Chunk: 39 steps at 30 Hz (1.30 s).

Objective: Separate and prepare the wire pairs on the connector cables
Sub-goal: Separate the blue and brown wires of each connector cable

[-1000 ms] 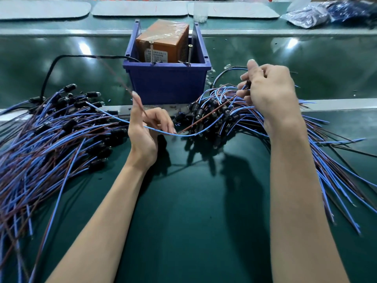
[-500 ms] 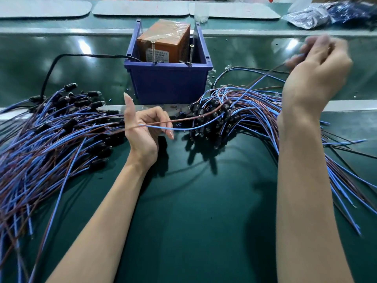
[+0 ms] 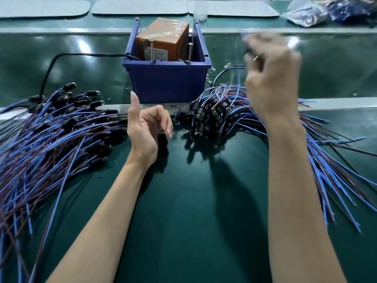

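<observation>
Since a second ago, the blue and brown wire that ran from hand to hand has left the left hand. The right hand has swung up toward the bench's far edge and is now blurred.

The bench [image 3: 193, 201], covered in a dark green mat, carries everything. The left pile [image 3: 51, 144] of connector cables fans along the left edge, with its black plug bodies toward the middle and its wire tails running off the near left corner. The right pile [image 3: 224, 111] lies right of centre, with its plugs bunched inward and its tails sweeping to the right edge. A blue bin [image 3: 167, 84] stands at the far middle between the piles, with an orange box [image 3: 163, 39] inside it.

The left hand [image 3: 146, 127] is between the two piles, thumb upright and fingers loosely curled, holding nothing. The right hand [image 3: 271, 78] is above the right pile with its fingers curled. Faint streaks of wire show beneath it, but motion smears it and I cannot tell whether it grips a cable.

Each cable looks light and limp: two thin insulated wires on a small rigid plug. The insulation is probably smooth, so a tail may slip through a loose pinch. Tugging a tail would likely drag tangled neighbours along. The stiff black plug seems the best place to lift one free. Each wire can then be pinched just behind the plug to part the pair.
</observation>
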Each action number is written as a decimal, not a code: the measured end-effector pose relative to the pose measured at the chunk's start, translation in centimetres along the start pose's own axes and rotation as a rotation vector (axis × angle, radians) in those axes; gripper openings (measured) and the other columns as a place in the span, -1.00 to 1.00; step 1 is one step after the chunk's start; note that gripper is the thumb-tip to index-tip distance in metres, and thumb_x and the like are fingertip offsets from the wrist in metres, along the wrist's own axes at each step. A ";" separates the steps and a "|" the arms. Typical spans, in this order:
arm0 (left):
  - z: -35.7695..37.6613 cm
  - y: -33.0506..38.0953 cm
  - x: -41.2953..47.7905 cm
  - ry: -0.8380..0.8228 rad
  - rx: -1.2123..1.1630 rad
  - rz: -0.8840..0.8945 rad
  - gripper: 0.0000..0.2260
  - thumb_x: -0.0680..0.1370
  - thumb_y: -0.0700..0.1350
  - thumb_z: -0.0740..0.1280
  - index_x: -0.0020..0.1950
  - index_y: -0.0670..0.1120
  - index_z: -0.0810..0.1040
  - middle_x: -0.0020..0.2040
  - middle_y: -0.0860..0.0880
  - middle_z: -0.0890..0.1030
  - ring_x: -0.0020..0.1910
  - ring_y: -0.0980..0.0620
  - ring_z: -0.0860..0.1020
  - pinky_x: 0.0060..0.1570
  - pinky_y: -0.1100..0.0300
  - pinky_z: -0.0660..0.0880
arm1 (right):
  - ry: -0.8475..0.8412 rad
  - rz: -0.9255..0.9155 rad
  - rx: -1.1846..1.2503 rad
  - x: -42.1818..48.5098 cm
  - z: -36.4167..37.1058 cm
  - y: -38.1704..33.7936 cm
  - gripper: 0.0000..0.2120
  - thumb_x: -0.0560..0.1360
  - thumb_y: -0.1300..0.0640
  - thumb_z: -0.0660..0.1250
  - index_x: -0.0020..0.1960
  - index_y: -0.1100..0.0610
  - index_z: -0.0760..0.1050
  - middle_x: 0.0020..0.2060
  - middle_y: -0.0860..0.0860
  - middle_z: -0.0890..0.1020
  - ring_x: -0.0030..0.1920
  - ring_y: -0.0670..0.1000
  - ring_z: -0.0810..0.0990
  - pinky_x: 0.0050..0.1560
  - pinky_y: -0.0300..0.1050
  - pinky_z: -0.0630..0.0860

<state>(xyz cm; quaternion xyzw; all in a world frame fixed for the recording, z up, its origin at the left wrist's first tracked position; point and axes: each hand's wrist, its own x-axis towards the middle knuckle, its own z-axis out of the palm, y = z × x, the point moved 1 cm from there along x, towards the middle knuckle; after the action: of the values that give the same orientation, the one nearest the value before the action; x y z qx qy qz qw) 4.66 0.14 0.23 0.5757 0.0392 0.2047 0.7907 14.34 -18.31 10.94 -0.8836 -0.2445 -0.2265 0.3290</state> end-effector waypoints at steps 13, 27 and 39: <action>0.1 0.0 0.1 -0.013 0.010 -0.024 -0.39 0.52 0.21 -0.14 -0.57 -0.07 0.36 -0.59 -0.05 0.36 -0.56 -0.01 0.30 -0.44 0.25 0.31 | -0.534 0.119 0.052 -1.8 2.2 -1.4 -0.71 0.57 0.22 0.23 0.26 0.12 0.56 0.11 0.08 0.65 0.16 0.06 0.57 0.27 -0.08 0.43; 0.0 -0.1 0.2 -0.027 0.033 -0.035 -0.41 0.51 0.21 -0.13 -0.57 -0.06 0.36 -0.58 -0.05 0.37 -0.55 -0.02 0.30 -0.43 0.23 0.30 | -0.401 0.162 0.148 -1.7 1.8 -1.0 -0.90 0.49 0.07 0.40 -0.03 0.04 0.66 -0.24 -0.08 0.63 -0.17 -0.15 0.56 -0.26 -0.57 0.33; 0.1 0.0 0.1 -0.037 0.039 -0.035 -0.41 0.52 0.21 -0.13 -0.57 -0.05 0.36 -0.57 -0.04 0.38 -0.54 -0.01 0.31 -0.43 0.24 0.31 | -0.256 0.406 0.124 -1.4 2.2 -0.9 -0.72 0.43 0.09 0.26 -0.21 0.30 0.60 -0.23 0.21 0.68 -0.11 0.21 0.62 -0.06 -0.05 0.57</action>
<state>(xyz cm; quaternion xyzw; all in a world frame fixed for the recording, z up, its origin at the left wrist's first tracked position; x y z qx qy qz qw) 4.83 0.08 0.25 0.5938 0.0386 0.1792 0.7835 13.22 -16.59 9.12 -0.9142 -0.1153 -0.0267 0.3877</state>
